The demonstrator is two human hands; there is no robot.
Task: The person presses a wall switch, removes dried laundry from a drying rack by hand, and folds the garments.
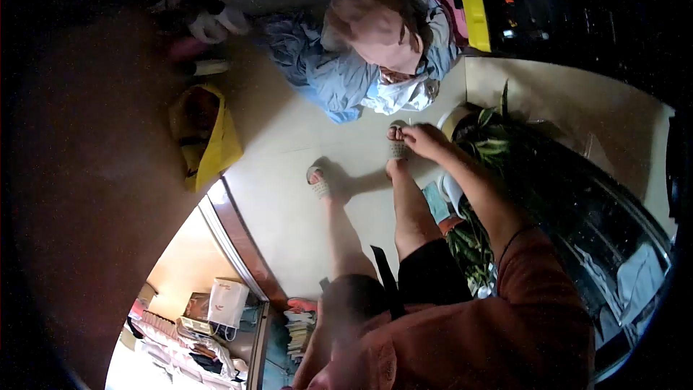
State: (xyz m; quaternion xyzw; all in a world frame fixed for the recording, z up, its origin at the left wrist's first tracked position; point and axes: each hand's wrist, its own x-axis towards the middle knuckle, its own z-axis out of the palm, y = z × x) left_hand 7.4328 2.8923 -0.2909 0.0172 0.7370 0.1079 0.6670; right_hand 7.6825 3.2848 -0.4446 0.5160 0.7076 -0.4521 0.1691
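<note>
A person (476, 332) in open-toed slippers (318, 186) stands on a pale floor (281, 224), right hand (421, 139) stretched low ahead, its fingers loosely bent with nothing visible in them; from here I cannot tell how tightly they close. The left hand is out of sight. A heap of clothes (336, 79) lies on the floor beyond the right hand, apart from it, a pink cloth (382, 32) on top. Loose folds on the near side look the likeliest trouble: a step forward could catch a slipper and cause a stumble. The pink cloth, perched high, could slide off if the heap is tugged from below. Just right of the hand, a potted plant (493, 146) could lose leaves or tip should the hand swing wide. Dim light makes a misjudged reach likelier.
</note>
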